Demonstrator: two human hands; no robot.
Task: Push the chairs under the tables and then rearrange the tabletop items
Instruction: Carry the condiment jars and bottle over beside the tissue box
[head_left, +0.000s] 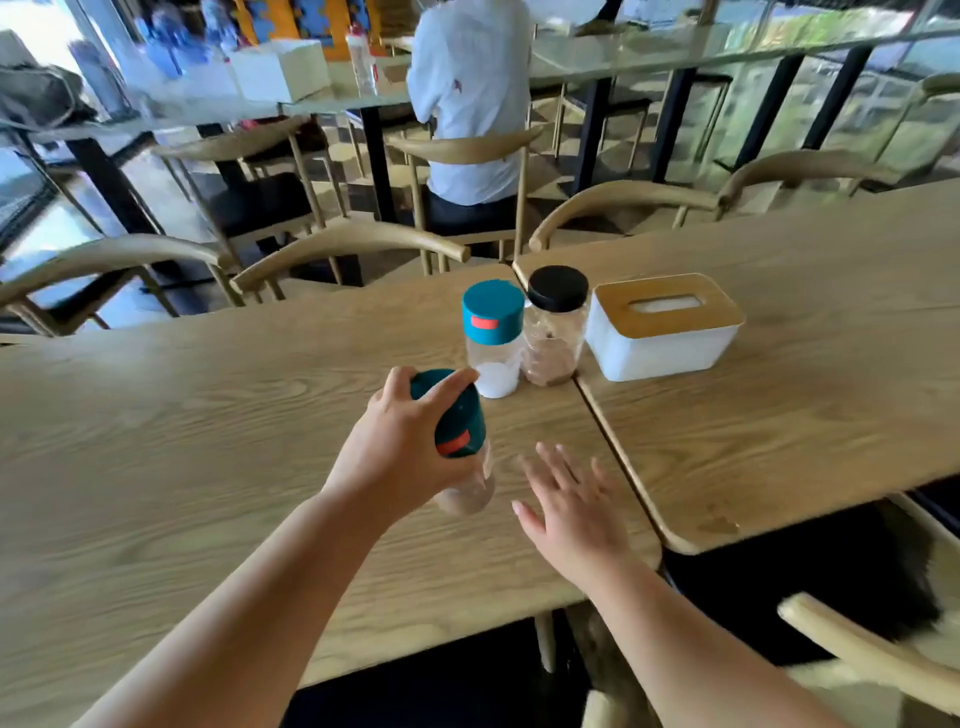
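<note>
Above the pale wooden tabletop (208, 441), the left hand (395, 447) grips a clear plastic shaker jar with a teal lid (460, 426) by its cap, tilted. It looks light but smooth (probably slippery), so the ribbed lid seems the safest hold. The right hand (571, 509) hovers just beside it, fingers spread, holding nothing.

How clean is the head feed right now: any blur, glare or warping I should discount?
Head view: wide-angle bends the table edges; right hand and held jar slightly motion-smeared; standing jars sharp; windows overexposed top left.
</note>
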